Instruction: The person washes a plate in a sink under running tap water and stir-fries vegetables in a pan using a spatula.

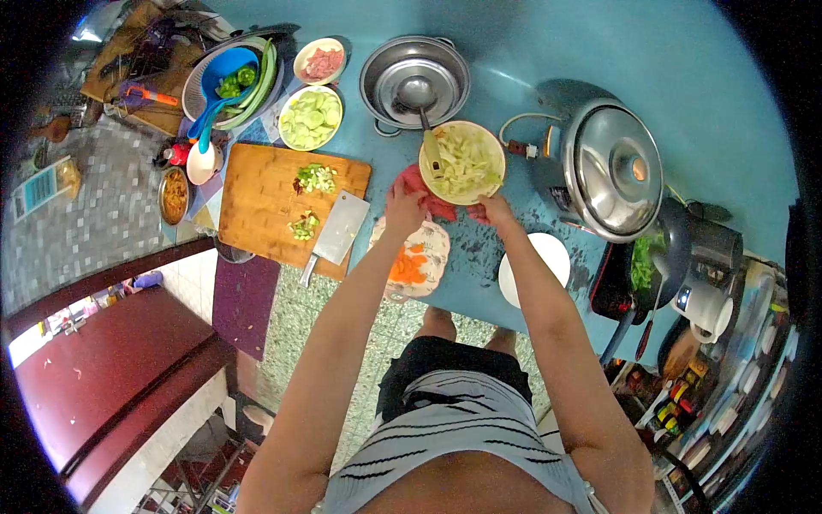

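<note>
A yellow bowl [473, 194] of sliced pale green vegetable stands at the counter's middle, with a ladle [431, 146] lying across its left rim. My left hand [404, 207] is closed on a red cloth [439, 208] bunched at the bowl's lower left side. At the bowl's lower right edge, my right hand [491, 211] grips the rim; its fingertips are partly hidden. Below my left hand sits a patterned dish [439, 248] holding orange pieces. A white plate [552, 251] lies under my right forearm.
A cleaver [341, 227] and chopped bits rest on the cutting board [248, 201] to the left. Behind are a metal pot [370, 77], a bowl of green slices [310, 118] and a bowl of meat [322, 63]. A rice cooker [610, 171] and a wok [672, 248] stand right.
</note>
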